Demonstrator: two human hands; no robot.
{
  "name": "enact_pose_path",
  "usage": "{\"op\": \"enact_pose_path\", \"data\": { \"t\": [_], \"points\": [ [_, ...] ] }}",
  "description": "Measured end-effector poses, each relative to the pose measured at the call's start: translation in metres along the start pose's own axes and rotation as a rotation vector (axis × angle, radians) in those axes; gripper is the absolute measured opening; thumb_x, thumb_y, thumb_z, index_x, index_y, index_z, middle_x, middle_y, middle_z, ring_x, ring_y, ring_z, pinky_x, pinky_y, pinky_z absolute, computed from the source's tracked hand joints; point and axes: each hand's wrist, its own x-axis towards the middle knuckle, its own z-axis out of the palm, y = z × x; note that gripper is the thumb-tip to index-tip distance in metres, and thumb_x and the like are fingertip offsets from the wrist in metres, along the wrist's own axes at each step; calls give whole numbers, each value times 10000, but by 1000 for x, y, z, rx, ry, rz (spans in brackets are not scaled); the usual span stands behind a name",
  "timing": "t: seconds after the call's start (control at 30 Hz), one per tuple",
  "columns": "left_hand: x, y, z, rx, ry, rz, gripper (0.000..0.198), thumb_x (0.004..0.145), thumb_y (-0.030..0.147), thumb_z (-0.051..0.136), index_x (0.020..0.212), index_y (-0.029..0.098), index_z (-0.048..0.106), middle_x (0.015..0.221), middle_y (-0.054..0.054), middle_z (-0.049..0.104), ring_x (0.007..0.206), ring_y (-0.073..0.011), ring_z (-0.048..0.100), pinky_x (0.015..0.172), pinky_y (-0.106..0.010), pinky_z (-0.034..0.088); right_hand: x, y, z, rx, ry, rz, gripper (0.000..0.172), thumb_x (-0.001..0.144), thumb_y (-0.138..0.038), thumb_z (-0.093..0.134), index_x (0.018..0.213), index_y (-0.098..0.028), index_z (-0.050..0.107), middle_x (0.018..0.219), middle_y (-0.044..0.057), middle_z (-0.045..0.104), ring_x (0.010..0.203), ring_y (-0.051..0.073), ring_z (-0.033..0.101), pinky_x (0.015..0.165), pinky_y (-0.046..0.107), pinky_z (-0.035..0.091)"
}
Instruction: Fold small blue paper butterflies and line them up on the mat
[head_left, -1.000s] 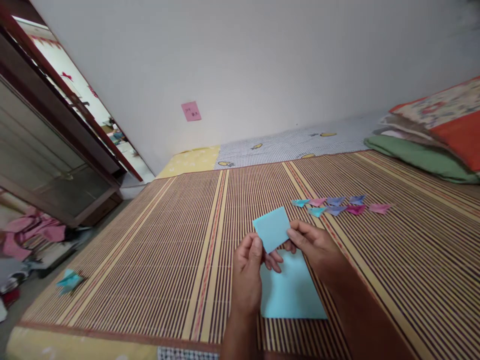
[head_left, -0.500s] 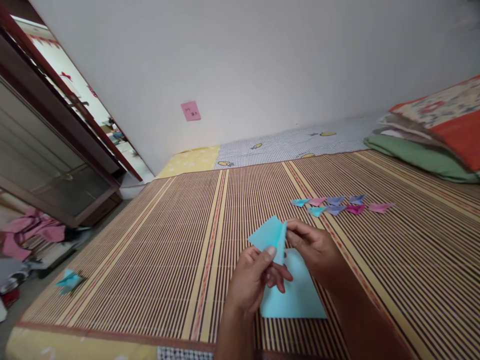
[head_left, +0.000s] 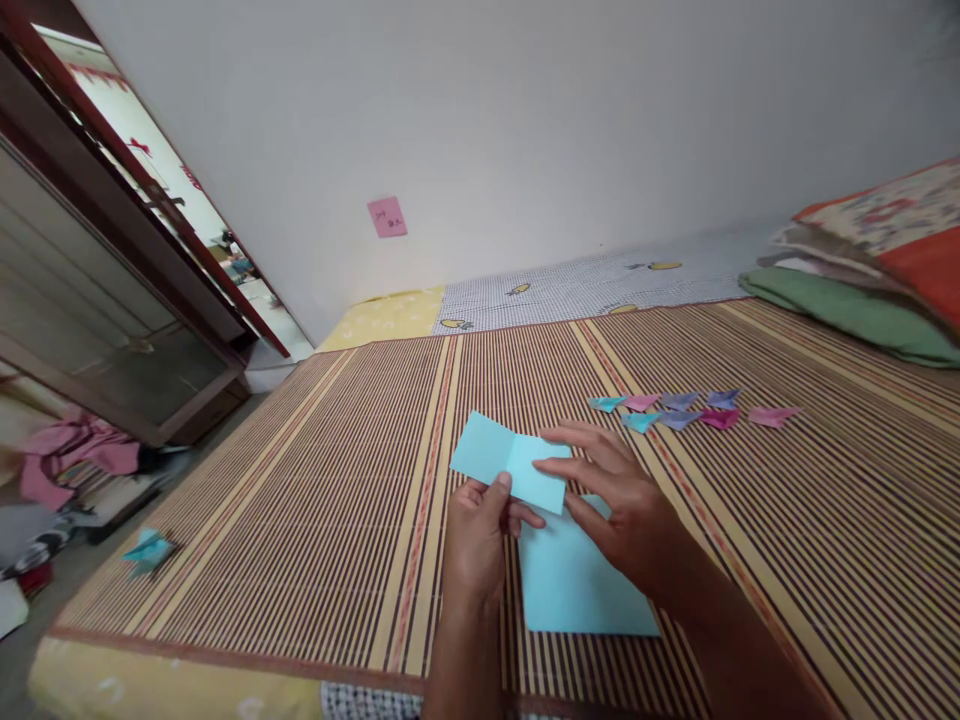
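Note:
My left hand [head_left: 480, 530] pinches a light blue sheet of paper [head_left: 536, 470] by its lower edge, thumb on top and fingers beneath. A crease divides the sheet into two flat halves that meet at an angle. My right hand [head_left: 611, 490] has its fingers spread over the right half, the fingertips at or on the paper. Below both hands, a larger light blue square of paper [head_left: 585, 585] lies on the striped mat [head_left: 360, 480]; its top edge is partly covered.
Several small folded paper planes [head_left: 681, 420] in blue, pink and purple sit in rows on the right. A blue folded paper piece [head_left: 148, 552] lies near the mat's left edge. Pillows [head_left: 855, 310] are stacked at the right, and a pink note [head_left: 387, 216] is on the wall.
The small blue paper was partly folded with its right side standing up; it now lies opened flatter. My right fingers have gone from gripping its edge to spreading over it.

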Motion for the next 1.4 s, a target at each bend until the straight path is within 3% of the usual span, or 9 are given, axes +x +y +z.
{"op": "enact_pose_path", "data": {
  "t": [0.27, 0.5, 0.63, 0.8, 0.97, 1.27, 1.4],
  "points": [
    [2, -4, -4, 11, 35, 26, 326, 740, 422, 794, 709, 130, 652, 564, -13, 660, 490, -104, 523, 516, -223, 352, 0, -3, -1, -9, -59, -41, 309, 882, -46, 510, 1036, -213, 720, 1250, 102, 688, 1324, 300, 518, 1012, 537, 506],
    [0, -3, 4, -141, 49, -33, 359, 654, 420, 868, 718, 119, 684, 598, 7, 638, 519, -89, 542, 533, -212, 456, 1, -2, -1, -13, -79, -60, 257, 908, -49, 507, 989, -178, 714, 1151, 116, 702, 1242, 291, 553, 982, 494, 509],
    [-1, -1, 7, -242, 21, -66, 333, 655, 360, 888, 785, 106, 716, 670, -11, 684, 544, -88, 582, 566, -218, 523, 1, -4, -1, -11, -80, -22, 206, 941, -92, 531, 953, -193, 709, 1071, 97, 701, 1123, 277, 589, 947, 475, 494],
    [-1, 0, 9, -363, -46, -81, 299, 717, 326, 858, 860, 98, 728, 822, -86, 761, 708, -167, 700, 696, -309, 602, 1, -4, -1, -9, -85, 3, 169, 959, -110, 547, 952, -196, 692, 973, 71, 689, 1009, 256, 582, 889, 431, 461],
    [-2, 0, 11, -428, -62, -70, 243, 756, 274, 834, 873, 91, 727, 843, -102, 773, 770, -196, 725, 770, -347, 609, 2, -5, 2, 3, -61, 69, 181, 993, -183, 528, 839, -199, 622, 852, 55, 632, 887, 241, 559, 803, 391, 437],
    [-6, 3, 14, -440, -98, -53, 233, 779, 263, 821, 913, 93, 734, 898, -114, 782, 831, -226, 741, 808, -371, 604, -1, -6, 5, 113, 57, 236, 170, 974, -218, 551, 805, -206, 536, 997, 72, 555, 950, 224, 582, 808, 346, 450],
    [-6, 2, 14, -431, -119, -56, 222, 789, 267, 815, 907, 93, 745, 913, -113, 785, 829, -212, 739, 802, -355, 607, 0, -7, 5, 116, 43, 252, 209, 977, -205, 525, 771, -212, 495, 861, 33, 545, 830, 199, 558, 741, 324, 427]
  ]
}}
